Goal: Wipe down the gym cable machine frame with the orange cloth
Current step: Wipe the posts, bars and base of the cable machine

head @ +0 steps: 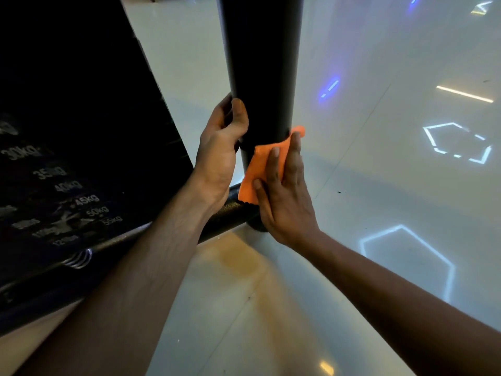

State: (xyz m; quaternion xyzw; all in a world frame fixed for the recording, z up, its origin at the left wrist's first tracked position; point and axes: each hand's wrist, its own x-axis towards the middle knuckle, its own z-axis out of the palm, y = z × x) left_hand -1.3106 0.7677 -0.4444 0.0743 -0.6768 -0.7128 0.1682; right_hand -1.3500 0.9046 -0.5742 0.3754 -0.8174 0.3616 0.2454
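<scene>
Pressing the orange cloth (264, 169) flat-fingered with the right hand (283, 191) against the black upright post (261, 63) low at frame centre; left hand (219, 150) curling around the post. Probably midway: base bar (151, 240) and weight stack (67, 147) likely remaining.

Gym. Black weight stack (67, 196) with kg labels, 30kg to 55kg. Thick black machine post (261, 63) on base bar (151, 240). Glossy pale floor (379, 185) reflecting hexagon ceiling lights.
</scene>
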